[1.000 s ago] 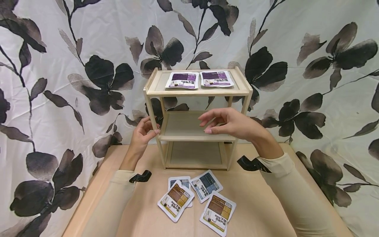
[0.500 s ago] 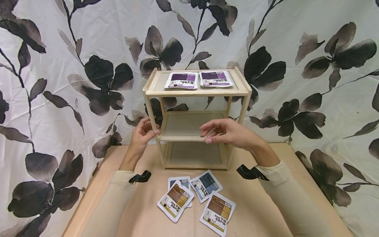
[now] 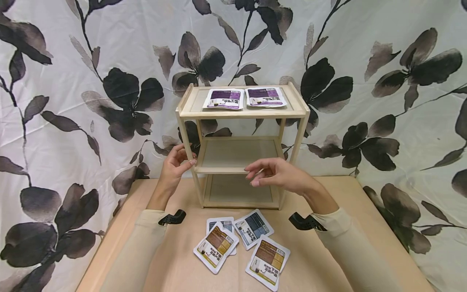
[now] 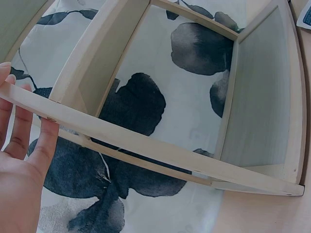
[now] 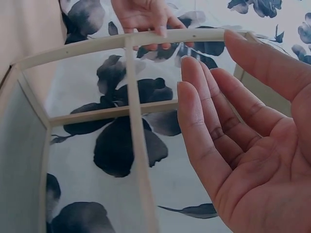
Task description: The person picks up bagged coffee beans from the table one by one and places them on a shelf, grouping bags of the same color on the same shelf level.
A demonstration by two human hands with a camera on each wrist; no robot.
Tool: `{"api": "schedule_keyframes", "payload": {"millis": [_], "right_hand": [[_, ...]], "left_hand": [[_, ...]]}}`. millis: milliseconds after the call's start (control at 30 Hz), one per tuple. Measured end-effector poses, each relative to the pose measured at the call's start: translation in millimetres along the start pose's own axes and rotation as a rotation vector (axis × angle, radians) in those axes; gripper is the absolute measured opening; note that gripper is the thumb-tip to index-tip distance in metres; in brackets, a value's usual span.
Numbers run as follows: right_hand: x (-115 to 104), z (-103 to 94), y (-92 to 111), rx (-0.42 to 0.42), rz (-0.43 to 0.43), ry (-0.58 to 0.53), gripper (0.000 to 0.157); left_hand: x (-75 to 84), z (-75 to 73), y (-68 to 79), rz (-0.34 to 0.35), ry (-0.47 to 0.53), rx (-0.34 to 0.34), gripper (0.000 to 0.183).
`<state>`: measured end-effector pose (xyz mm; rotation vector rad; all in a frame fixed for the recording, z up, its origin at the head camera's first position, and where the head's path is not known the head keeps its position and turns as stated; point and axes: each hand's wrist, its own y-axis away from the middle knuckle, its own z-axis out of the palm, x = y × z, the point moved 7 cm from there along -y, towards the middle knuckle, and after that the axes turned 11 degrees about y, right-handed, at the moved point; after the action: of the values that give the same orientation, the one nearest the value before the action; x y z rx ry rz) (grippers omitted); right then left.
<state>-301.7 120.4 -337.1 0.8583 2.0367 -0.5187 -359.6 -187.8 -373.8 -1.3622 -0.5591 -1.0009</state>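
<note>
A small three-tier wooden shelf (image 3: pixel 240 115) stands upright on the table in the head view. My left hand (image 3: pixel 173 170) holds its front left post at middle-tier height; in the left wrist view the thumb lies over the post (image 4: pixel 146 142) and the fingers are behind it. In front of the middle and bottom tiers hovers my right hand (image 3: pixel 279 175), fingers loosely bent, nothing in it. Two purple-and-white packets (image 3: pixel 225 99) lie side by side on the top tier. Blue packets (image 3: pixel 254 228) and brown-and-yellow packets (image 3: pixel 216 247) lie overlapping on the table before the shelf.
A floral cloth (image 3: pixel 379 89) hangs right behind the shelf and past both table sides. The wooden table (image 3: pixel 310 259) extends to the front. A black band (image 3: pixel 305 222) sits on each wrist.
My right hand has sunk from the middle tier to a little below its front edge. The left hand keeps its hold on the post, and the packets lie as before.
</note>
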Motion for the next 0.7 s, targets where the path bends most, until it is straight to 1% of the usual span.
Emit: {"api": "schedule_keyframes", "payload": {"millis": [133, 333, 467, 700], "right_hand": [[8, 6.1, 0, -0.005, 0.003, -0.029, 0.045], [18, 16.2, 1, -0.013, -0.005, -0.071, 0.049], [25, 25.7, 1, -0.034, -0.012, -0.106, 0.051], [38, 38.7, 1, -0.052, 0.008, -0.143, 0.051]], "left_hand": [[-0.1, -0.2, -0.5, -0.001, -0.008, -0.002, 0.054], [-0.1, 0.0, -0.3, -0.006, -0.006, -0.002, 0.053], [0.7, 0.7, 0.1, -0.009, -0.008, -0.001, 0.053], [1.2, 0.2, 0.2, -0.009, -0.007, 0.002, 0.055]]}}
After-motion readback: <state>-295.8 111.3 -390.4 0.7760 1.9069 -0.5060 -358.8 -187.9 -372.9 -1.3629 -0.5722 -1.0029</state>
